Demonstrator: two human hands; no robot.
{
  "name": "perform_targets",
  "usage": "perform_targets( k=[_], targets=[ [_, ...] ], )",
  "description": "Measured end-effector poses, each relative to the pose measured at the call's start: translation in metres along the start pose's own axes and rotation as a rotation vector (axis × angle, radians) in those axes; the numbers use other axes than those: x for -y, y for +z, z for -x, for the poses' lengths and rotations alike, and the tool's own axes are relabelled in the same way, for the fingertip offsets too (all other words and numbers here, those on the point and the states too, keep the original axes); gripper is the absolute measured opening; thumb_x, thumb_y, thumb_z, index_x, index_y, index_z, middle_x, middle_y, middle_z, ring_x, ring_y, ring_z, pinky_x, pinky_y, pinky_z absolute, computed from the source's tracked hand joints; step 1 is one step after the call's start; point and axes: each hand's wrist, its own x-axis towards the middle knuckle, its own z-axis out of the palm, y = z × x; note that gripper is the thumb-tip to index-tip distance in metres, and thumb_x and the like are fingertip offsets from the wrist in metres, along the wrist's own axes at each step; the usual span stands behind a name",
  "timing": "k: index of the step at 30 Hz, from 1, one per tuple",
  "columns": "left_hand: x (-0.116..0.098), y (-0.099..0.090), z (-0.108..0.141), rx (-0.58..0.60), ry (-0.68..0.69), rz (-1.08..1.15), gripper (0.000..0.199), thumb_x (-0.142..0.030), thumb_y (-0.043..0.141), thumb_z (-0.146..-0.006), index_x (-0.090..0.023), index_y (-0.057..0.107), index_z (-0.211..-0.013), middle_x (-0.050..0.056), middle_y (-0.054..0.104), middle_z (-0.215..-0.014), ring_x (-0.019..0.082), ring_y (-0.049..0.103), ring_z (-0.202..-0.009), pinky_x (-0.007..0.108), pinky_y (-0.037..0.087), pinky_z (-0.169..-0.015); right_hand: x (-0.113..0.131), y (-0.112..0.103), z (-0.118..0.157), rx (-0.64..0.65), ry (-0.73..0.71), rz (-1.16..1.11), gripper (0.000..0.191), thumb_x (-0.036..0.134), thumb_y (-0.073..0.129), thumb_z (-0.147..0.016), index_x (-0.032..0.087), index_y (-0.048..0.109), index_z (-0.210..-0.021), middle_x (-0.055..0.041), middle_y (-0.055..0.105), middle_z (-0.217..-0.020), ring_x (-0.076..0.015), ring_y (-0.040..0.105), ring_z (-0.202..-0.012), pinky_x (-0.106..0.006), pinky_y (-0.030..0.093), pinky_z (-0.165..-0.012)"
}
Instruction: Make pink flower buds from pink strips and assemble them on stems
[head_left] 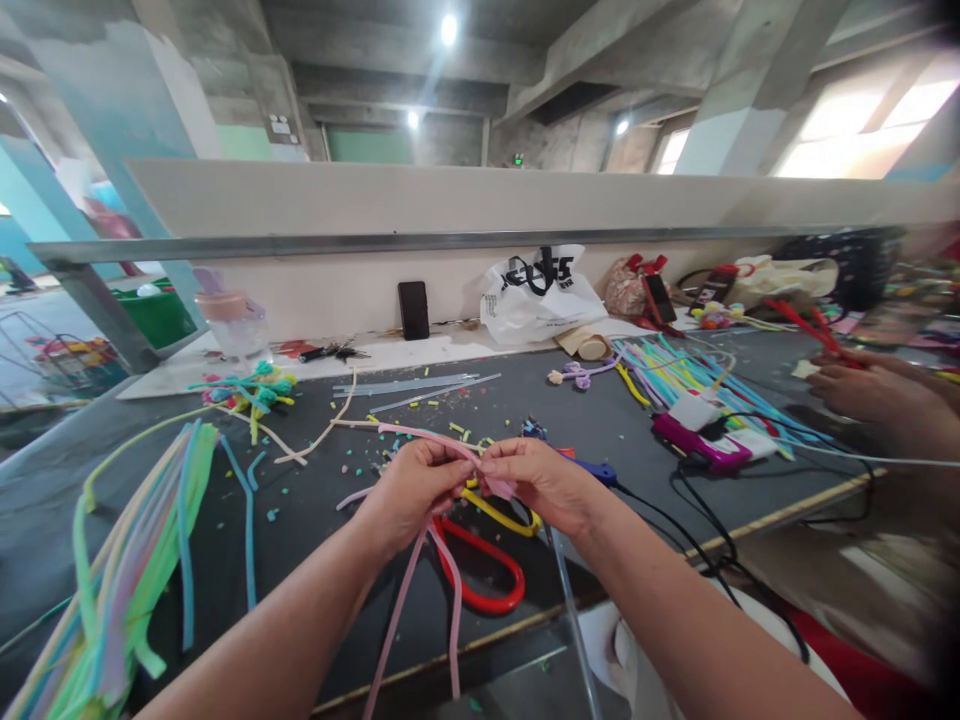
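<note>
Both of my hands meet over the near middle of the dark table. My left hand is closed, pinching soft pink strips whose long ends hang down past the table edge. My right hand is closed on the pink strips too, its fingertips against those of my left. Another pink length reaches up and left above my fingers. Just below my hands lie scissors with large red handles, partly hidden by my hands. A yellow strip lies beside them, and a blue-handled tool with a cord is right of my right hand.
A bundle of pastel strips lies at left, with another bundle at right. A purple glue gun trails black cords. A phone, a cup and a white bag stand behind. Another person's hand holds red strips.
</note>
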Motion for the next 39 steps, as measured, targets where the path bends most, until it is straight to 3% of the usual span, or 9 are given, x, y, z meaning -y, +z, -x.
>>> perform_targets(
  k=[14,16,20,24,27,30,33,36,39],
  targets=[
    [-0.003,0.005,-0.009,-0.166,0.073,0.067,0.021,-0.03,0.072,-0.063,-0.013,0.06,-0.063,-0.007,0.042,-0.044,0.003,0.032,-0.039,0.018,0.02,-0.04,0.01,0.008,-0.004,-0.105,-0.129,0.133,0.018,0.029,0.069,-0.063,0.015,0.061,-0.056,0.004,0.049,-0.048,-0.009,0.04,-0.048,-0.024,0.03,-0.051],
    [-0.002,0.004,-0.01,-0.186,0.065,0.06,0.025,-0.033,0.072,-0.062,-0.013,0.057,-0.059,-0.006,0.042,-0.043,0.004,0.034,-0.039,0.019,0.021,-0.04,0.008,0.007,-0.007,-0.186,-0.136,0.3,0.018,0.031,0.068,-0.063,0.016,0.061,-0.056,0.0028,0.051,-0.051,-0.0101,0.042,-0.05,-0.024,0.03,-0.05],
    [0.005,-0.006,-0.01,-0.177,0.049,0.066,0.03,-0.038,0.074,-0.058,-0.013,0.058,-0.063,-0.005,0.046,-0.046,0.004,0.034,-0.039,0.02,0.02,-0.039,0.002,0.007,-0.017,-0.208,-0.067,0.441,0.02,0.037,0.066,-0.062,0.017,0.062,-0.061,0.0016,0.053,-0.05,-0.0118,0.044,-0.047,-0.024,0.033,-0.047],
    [0.014,-0.011,-0.005,-0.172,0.105,0.141,0.031,-0.039,0.074,-0.06,-0.014,0.057,-0.063,-0.006,0.046,-0.047,0.003,0.03,-0.038,0.021,0.017,-0.038,0.0,0.013,-0.016,-0.226,-0.097,0.617,0.023,0.042,0.06,-0.063,0.019,0.063,-0.065,-0.002,0.059,-0.056,-0.0166,0.052,-0.052,-0.027,0.038,-0.049],
    [0.016,-0.011,-0.003,-0.183,0.109,0.158,0.033,-0.041,0.075,-0.058,-0.014,0.055,-0.061,-0.006,0.045,-0.045,0.003,0.031,-0.037,0.021,0.018,-0.037,-0.004,0.014,-0.016,-0.313,-0.266,0.9,0.019,0.039,0.055,-0.067,0.022,0.062,-0.064,-0.0044,0.065,-0.062,-0.0213,0.058,-0.059,-0.032,0.042,-0.057],
    [0.016,-0.009,-0.003,-0.23,0.077,0.137,0.036,-0.045,0.073,-0.058,-0.015,0.054,-0.058,-0.007,0.042,-0.041,0.003,0.029,-0.035,0.021,0.018,-0.037,-0.012,0.015,-0.017,-0.417,-0.63,1.23,0.016,0.031,0.051,-0.073,0.023,0.06,-0.063,-0.0039,0.065,-0.062,-0.0218,0.059,-0.06,-0.041,0.04,-0.075],
    [0.016,-0.006,-0.002,-0.289,0.033,0.12,0.035,-0.045,0.071,-0.059,-0.015,0.054,-0.058,-0.008,0.04,-0.039,0.003,0.029,-0.035,0.02,0.018,-0.037,-0.018,0.022,-0.014,-0.437,-0.927,1.431,0.019,0.023,0.046,-0.081,0.021,0.058,-0.066,-0.004,0.066,-0.067,-0.0204,0.06,-0.067,-0.047,0.028,-0.093],
    [0.016,-0.003,0.001,-0.289,0.017,0.16,0.032,-0.041,0.069,-0.062,-0.015,0.052,-0.061,-0.008,0.04,-0.041,0.003,0.029,-0.036,0.019,0.016,-0.037,-0.019,0.031,-0.008,-0.471,-1.006,1.483,0.019,0.017,0.045,-0.084,0.019,0.057,-0.069,-0.0033,0.065,-0.07,-0.0178,0.058,-0.07,-0.046,0.025,-0.098],
    [0.016,-0.004,0.003,-0.251,0.026,0.183,0.029,-0.038,0.067,-0.066,-0.015,0.051,-0.061,-0.008,0.042,-0.044,0.003,0.028,-0.036,0.018,0.016,-0.038,-0.014,0.034,-0.004,-0.456,-0.916,1.427,0.019,0.014,0.045,-0.083,0.019,0.058,-0.071,-0.0022,0.065,-0.073,-0.0175,0.058,-0.075,-0.046,0.022,-0.1]
  ],
)
